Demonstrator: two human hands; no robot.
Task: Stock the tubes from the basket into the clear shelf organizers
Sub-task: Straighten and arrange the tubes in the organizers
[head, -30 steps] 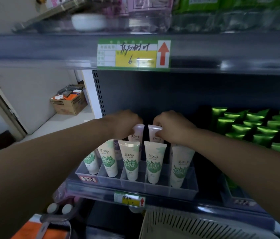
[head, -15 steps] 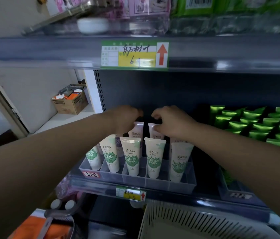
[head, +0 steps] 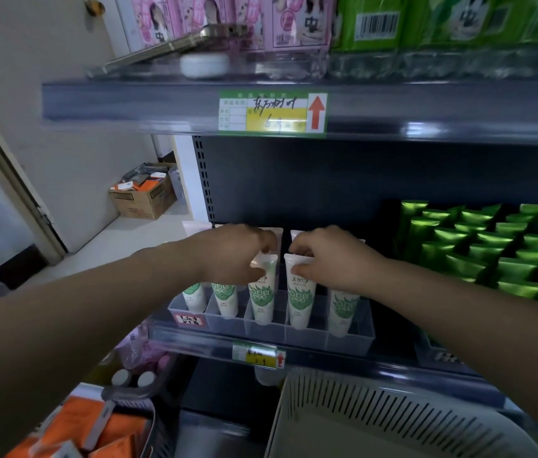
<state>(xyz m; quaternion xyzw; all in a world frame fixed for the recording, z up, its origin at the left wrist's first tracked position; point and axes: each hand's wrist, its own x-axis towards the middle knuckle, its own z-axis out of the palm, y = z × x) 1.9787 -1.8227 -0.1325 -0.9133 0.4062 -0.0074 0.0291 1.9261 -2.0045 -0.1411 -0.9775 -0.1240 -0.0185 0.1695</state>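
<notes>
Compared with 1 second ago, both hands have been brought forward from the back-row tubes [head: 275, 238] to the front row. Then, the crimped tops of 2 tubes in the row behind were being touched. Now the left hand [head: 231, 256] is curled over the crimp of the third front tube [head: 262, 299], which is pinched between thumb and fingertips. The right hand [head: 330, 259] pinches the crimp of the fourth front tube [head: 299, 302] in the same way. The 2 hands are close together, with only a narrow gap between their knuckles.

Both pinched tubes stand cap-down and upright in the clear organizer [head: 350, 342], directly below the hands. In all, 5 white-and-green tubes can be counted in its front compartments: 2 under the left wrist, 2 in the fingers and 1 beneath the right wrist. The back-row tubes are left standing just beyond the fingertips.

The shift is judged to mean that the rear row has been settled and the front row is now being straightened, so this organizer is nearly finished. The basket [head: 376, 411] lies below the right forearm, and no tubes are seen in the part that shows. A block of green tubes [head: 492, 246] is stocked beyond the right forearm.
</notes>
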